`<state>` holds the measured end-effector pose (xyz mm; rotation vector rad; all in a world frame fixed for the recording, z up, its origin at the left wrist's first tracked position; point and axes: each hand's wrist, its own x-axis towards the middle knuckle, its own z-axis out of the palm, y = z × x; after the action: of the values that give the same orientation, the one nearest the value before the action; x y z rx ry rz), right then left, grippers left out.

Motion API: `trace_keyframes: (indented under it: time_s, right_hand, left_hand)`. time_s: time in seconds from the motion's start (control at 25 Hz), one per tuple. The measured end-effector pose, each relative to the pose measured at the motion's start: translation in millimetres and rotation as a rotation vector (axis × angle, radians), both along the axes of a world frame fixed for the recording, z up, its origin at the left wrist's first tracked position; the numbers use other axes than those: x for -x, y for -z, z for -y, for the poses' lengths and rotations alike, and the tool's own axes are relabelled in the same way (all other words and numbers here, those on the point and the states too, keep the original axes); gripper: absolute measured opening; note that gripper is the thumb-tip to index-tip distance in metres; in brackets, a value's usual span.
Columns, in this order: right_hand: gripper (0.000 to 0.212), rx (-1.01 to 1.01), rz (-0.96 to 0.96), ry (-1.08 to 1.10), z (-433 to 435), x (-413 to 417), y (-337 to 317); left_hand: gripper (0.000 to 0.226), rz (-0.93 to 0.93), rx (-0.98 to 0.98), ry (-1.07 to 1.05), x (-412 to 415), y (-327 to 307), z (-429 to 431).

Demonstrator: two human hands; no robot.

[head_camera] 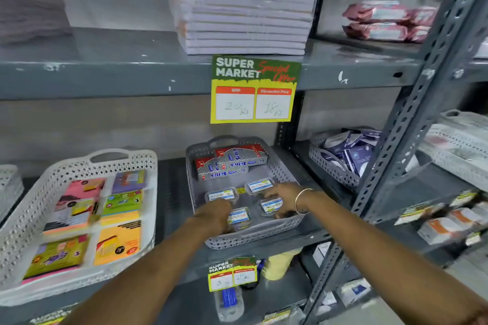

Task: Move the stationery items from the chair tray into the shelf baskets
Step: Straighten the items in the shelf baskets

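A grey perforated basket [280, 169] stands on the middle shelf. At its back lie red-and-grey pen boxes [232, 163]. Nearer the front are several small clear boxes with white-and-blue labels [221, 195]. Both my hands reach into this basket. My left hand [214, 215] rests at the front left, its fingers curled against a small clear box [239, 217]. My right hand [282, 196], with a bangle on the wrist, lies over two boxes at the right [270, 204]; its fingers touch them. The chair tray is out of view.
A white basket [79, 163] of sticky-note packs sits to the left on the same shelf. A yellow price sign [253, 90] hangs from the shelf above. A slotted upright post [396, 145] stands at the right, with another grey basket [332, 169] behind it.
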<state>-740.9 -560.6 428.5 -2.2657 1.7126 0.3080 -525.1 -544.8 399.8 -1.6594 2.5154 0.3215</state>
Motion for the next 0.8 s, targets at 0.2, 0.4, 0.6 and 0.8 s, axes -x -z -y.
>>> trace_keyframes:
  time_s: [0.2,0.4,0.6,0.8]
  right_hand:
    - [0.052,0.022,-0.023,-0.137,9,-3,6]
    - [0.052,0.03,0.012,-0.149,5,1,5]
    - [0.068,0.119,0.103,-0.13,11,-3,-10]
    - [0.042,0.258,0.359,-0.185,22,-95,-56]
  left_hand:
    - [0.045,-0.035,0.003,-0.067,1,8,2]
    - [0.048,-0.042,0.001,-0.071,1,7,1]
    - [0.059,-0.243,0.184,-0.034,-2,-27,-25]
    - [0.036,-0.355,0.491,-0.144,-84,-66,-48]
